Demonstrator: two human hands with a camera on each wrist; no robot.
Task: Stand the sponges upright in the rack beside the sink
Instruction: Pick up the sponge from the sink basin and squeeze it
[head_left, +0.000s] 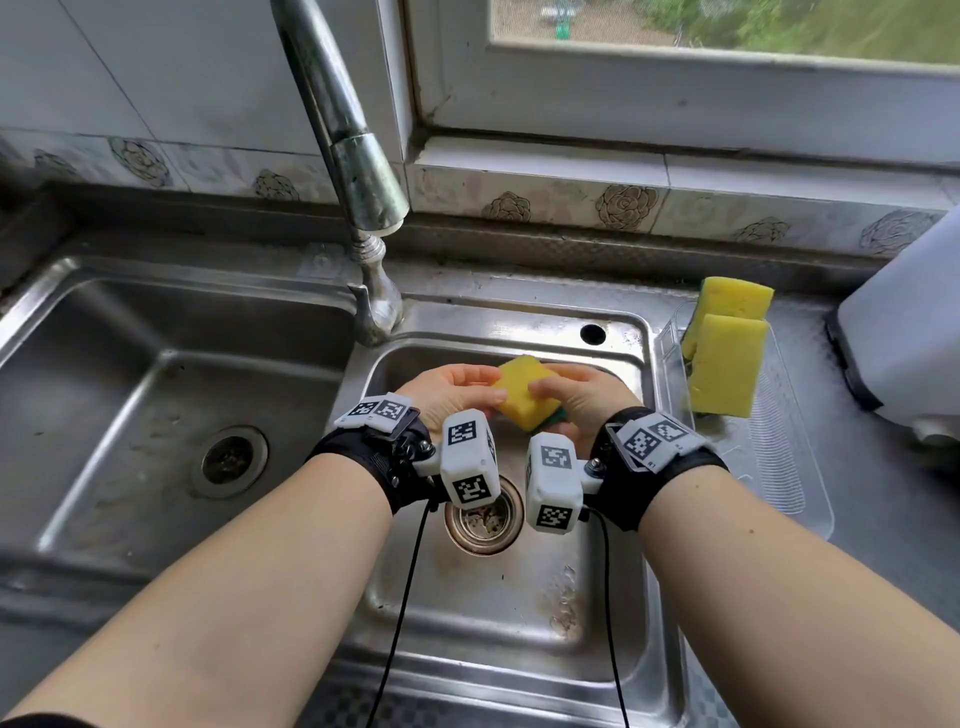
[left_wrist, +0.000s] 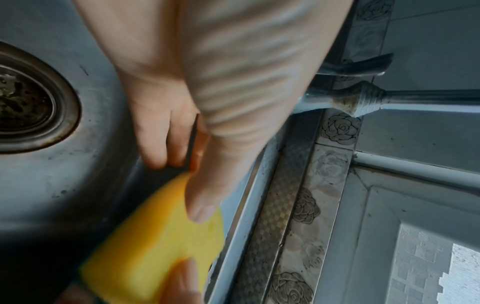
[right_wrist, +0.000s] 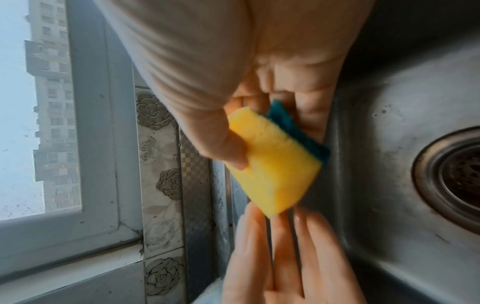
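Over the small right sink basin (head_left: 613, 597) both hands hold one yellow sponge (head_left: 524, 397) with a dark green scouring side. My left hand (head_left: 488, 387) has its thumb on the yellow face (left_wrist: 155, 246) and straight fingers (right_wrist: 280, 246) under the sponge's end. My right hand (head_left: 545, 395) pinches the other end (right_wrist: 275, 170), thumb on the yellow, fingers on the green. Two more yellow sponges (head_left: 724, 364) (head_left: 735, 296) stand upright at the far end of the clear plastic rack (head_left: 779, 457) to the right of the sink.
The faucet (head_left: 358, 171) arches over the divider just left of the hands. A drain strainer (head_left: 483, 514) lies below the wrists. The large basin (head_left: 156, 389) is on the left. A white appliance (head_left: 904, 332) stands right of the rack. The rack's near part holds nothing.
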